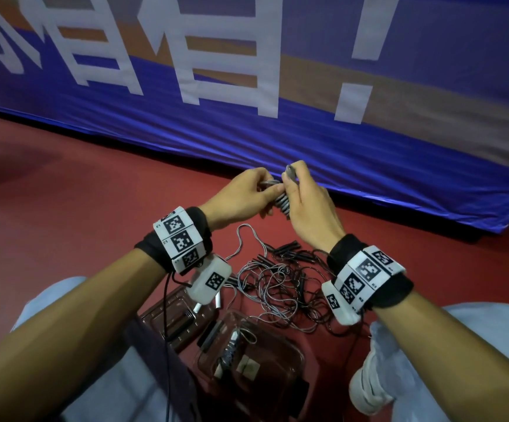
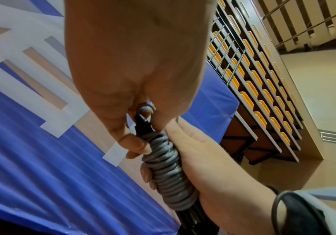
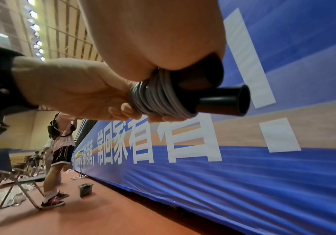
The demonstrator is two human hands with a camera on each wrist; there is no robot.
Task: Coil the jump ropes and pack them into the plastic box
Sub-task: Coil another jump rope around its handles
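Note:
A grey jump rope (image 1: 281, 202) is wound in a tight coil (image 2: 167, 171) around its black handles (image 3: 223, 100). I hold it in both hands above the red floor. My left hand (image 1: 265, 191) pinches the rope's end loop (image 2: 147, 109) at the top of the coil. My right hand (image 1: 292, 185) grips the coil, fingers curled round it (image 2: 201, 159). Below, a clear plastic box (image 1: 277, 345) between my knees holds one coiled rope (image 1: 230, 350). A tangle of loose ropes (image 1: 277, 287) lies on the floor beyond it.
A second clear plastic piece (image 1: 161, 312), box or lid, lies left of the box. A blue banner (image 1: 308, 141) runs along the wall ahead. My white shoe (image 1: 372, 385) is at the right. Farther left stand a folding chair (image 3: 12, 174), a person (image 3: 58, 159) and a small dark box (image 3: 85, 189).

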